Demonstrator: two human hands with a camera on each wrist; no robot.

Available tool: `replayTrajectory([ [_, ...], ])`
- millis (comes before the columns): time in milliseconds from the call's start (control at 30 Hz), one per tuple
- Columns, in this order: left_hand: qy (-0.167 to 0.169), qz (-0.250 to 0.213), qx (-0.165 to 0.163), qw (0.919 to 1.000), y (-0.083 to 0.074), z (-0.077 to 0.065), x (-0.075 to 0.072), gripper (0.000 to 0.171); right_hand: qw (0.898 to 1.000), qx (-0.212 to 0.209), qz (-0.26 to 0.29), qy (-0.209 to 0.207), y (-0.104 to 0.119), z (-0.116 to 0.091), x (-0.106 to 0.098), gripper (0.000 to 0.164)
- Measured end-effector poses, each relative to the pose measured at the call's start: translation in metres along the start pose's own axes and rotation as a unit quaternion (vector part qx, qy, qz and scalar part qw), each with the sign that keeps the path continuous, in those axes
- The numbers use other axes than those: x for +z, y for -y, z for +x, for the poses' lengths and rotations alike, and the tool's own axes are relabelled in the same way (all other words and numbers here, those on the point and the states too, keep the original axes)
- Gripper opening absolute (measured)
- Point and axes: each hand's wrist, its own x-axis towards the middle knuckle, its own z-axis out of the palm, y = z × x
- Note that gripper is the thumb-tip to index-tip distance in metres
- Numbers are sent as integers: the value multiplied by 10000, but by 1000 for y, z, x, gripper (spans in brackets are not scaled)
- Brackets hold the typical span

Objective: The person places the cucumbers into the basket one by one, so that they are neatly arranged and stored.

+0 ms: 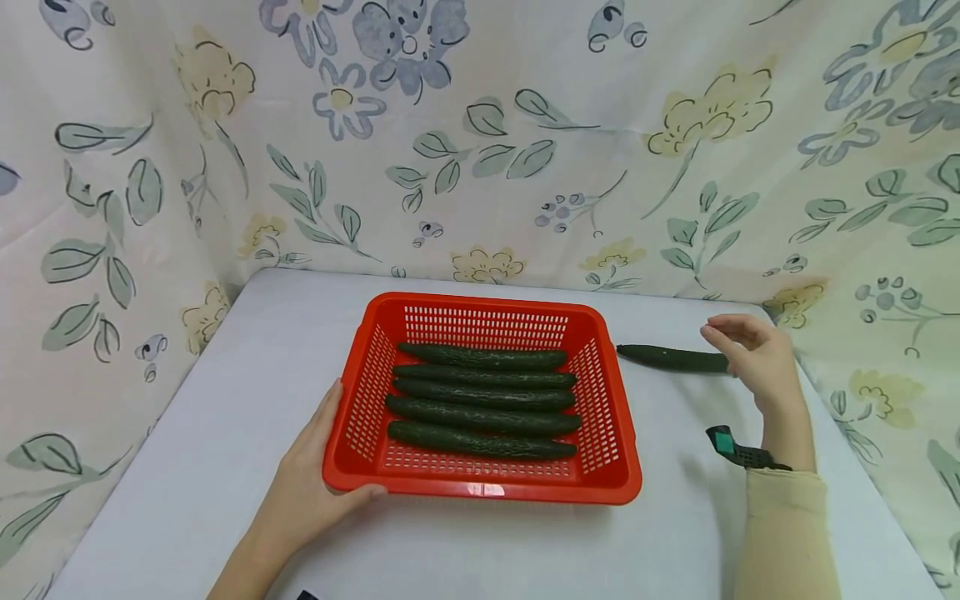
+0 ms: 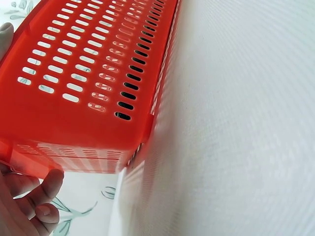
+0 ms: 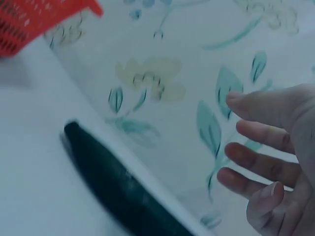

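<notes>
A red plastic basket (image 1: 480, 492) with slotted walls holds several dark green cucumbers (image 1: 483, 392) lying side by side. My left hand (image 1: 307, 475) grips its near left corner, thumb on the front rim and fingers along the left side. In the left wrist view, curled fingers (image 2: 47, 196) show beside the basket wall (image 2: 64, 118). To the basket's right, a single cucumber (image 1: 671, 358) lies on the table. Above its right end my right hand (image 1: 757, 362) hovers with loosely bent fingers and holds nothing. The right wrist view shows that cucumber (image 3: 118, 182) apart from the hand (image 3: 280, 152).
A white cloth covers the table (image 1: 247, 358). Behind it and at both sides hangs a floral curtain (image 1: 480, 208), close to the table's back edge. On the right wrist sits a dark strap (image 1: 742, 454) with a green piece.
</notes>
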Motion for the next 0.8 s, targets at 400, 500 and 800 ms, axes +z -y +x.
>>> replayTrajectory([
  [400,-28,65,28,10000,0,-1,-1,139,9934,208,-1127,6,-56,6,10,70],
  [500,-28,32,7,10000,0,-1,0,139,9902,146,-1384,127,-62,5,11,72],
  [800,-26,-9,27,10000,0,0,-1,140,9853,-176,-1696,143,-76,4,17,63],
])
